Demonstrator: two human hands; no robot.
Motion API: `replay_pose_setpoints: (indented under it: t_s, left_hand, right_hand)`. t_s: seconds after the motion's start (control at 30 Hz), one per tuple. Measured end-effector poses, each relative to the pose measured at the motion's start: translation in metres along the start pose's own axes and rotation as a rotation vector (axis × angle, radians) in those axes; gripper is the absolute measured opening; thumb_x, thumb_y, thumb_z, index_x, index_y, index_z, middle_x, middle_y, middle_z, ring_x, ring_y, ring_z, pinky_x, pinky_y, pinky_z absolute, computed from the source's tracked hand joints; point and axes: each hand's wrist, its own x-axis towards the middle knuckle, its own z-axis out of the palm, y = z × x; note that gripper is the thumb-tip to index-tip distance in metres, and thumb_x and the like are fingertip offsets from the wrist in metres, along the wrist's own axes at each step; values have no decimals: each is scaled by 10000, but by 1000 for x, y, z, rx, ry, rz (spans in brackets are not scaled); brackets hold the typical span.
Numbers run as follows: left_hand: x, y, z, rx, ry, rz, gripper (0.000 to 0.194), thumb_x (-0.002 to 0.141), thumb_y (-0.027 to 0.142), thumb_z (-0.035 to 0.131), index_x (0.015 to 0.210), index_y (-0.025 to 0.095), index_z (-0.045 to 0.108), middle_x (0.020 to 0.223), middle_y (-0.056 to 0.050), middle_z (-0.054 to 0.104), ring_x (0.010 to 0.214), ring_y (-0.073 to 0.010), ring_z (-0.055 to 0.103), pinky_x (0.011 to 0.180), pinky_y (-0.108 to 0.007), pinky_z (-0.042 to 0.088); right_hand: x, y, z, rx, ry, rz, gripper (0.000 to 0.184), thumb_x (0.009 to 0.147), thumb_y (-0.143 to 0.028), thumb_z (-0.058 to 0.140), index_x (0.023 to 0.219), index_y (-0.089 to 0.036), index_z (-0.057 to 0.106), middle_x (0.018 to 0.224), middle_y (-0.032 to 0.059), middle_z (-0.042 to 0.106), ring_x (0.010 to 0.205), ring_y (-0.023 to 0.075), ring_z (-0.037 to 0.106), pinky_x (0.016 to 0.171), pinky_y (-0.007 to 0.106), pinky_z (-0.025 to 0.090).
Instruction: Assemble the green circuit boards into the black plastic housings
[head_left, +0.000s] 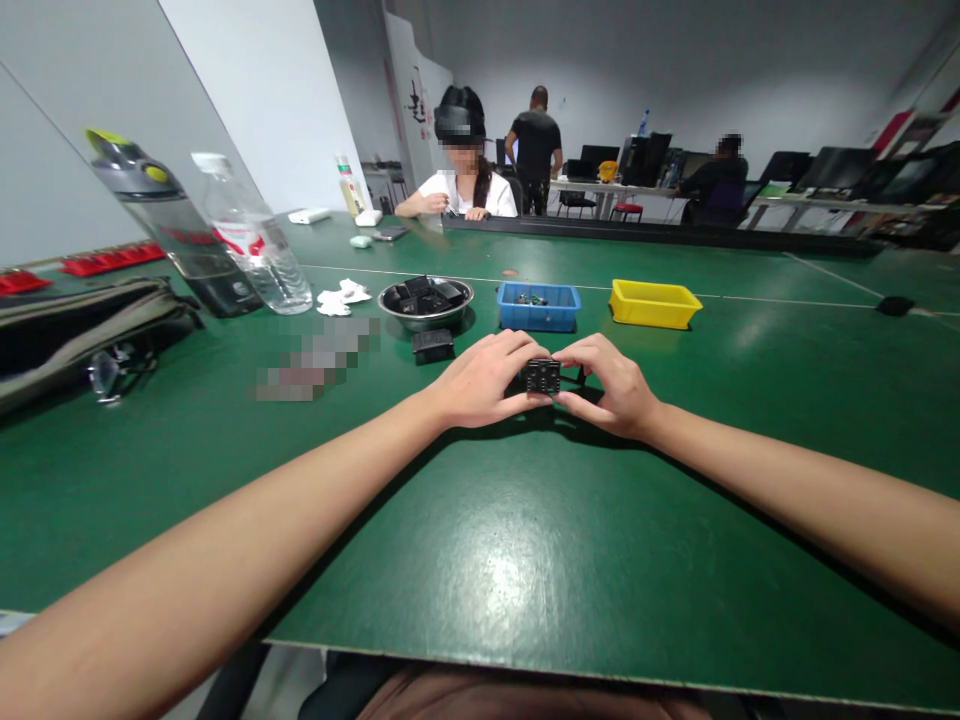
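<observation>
Between my two hands, just above the green table (465,520), is a small black block-shaped part (543,377) with rows of small light marks on the side facing me. My left hand (491,380) grips its left side, thumb below and fingers over the top. Curved around the right side, my right hand (611,388) touches the part with thumb and fingertips. A thin dark piece shows inside the right hand's curl; its kind is unclear. Another black block (433,346) lies on the table beyond my left hand, near a metal bowl (427,322) of black parts.
A blue bin (538,318) with small parts and a yellow bin (654,305) stand beyond my hands. At left are a water bottle (259,245), a grey drinking bottle (176,225), crumpled tissue (343,297) and a bag (82,335). A person (472,185) sits across the table.
</observation>
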Motion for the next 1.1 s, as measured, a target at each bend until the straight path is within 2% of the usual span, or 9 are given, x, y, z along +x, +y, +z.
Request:
replay_pose_setpoints:
  t_s: [0.23,0.37,0.53,0.77,1.1]
  left_hand:
    - [0,-1,1,-7,-1,2,529,962,634,495,1151,149,591,1109,-128,649,1032,-273,614,909,-407,498]
    - [0,-1,1,-3,-22,-7,530,953,643,506,1141,155,594,1109,-126,650,1033,-277,611,911,-414,496]
    - [0,0,0,-25,-33,-34,445,959,577,536,1132,170,591,1114,-119,655,1024,-265,612,912,-405,494]
    - [1,3,0,-17,-36,-43,348,962,467,548,1129,164,586,1107,-115,651,1044,-265,609,914,-395,496]
    - [1,3,0,-17,-31,-33,349,963,463,547,1117,152,583,1097,-121,656,1026,-262,613,903,-395,502]
  right_hand:
    - [-1,0,0,38,-18,24,341,900,-272,653,1216,-199,548,1058,118,686,971,251,654,776,390,579]
    - [-2,-1,-1,44,-38,63,319,886,-280,652,1181,-209,553,1050,108,699,941,241,669,729,364,573]
    - [-2,-2,-2,25,-34,111,294,867,-286,641,1141,-219,559,989,76,704,837,217,661,660,333,545]
    - [-2,-2,-2,14,-7,86,312,854,-242,632,1151,-201,548,944,70,681,808,200,647,646,307,532]
    - [-3,-3,-2,1,-23,127,333,863,-281,628,1182,-220,552,947,55,697,769,198,649,638,322,535]
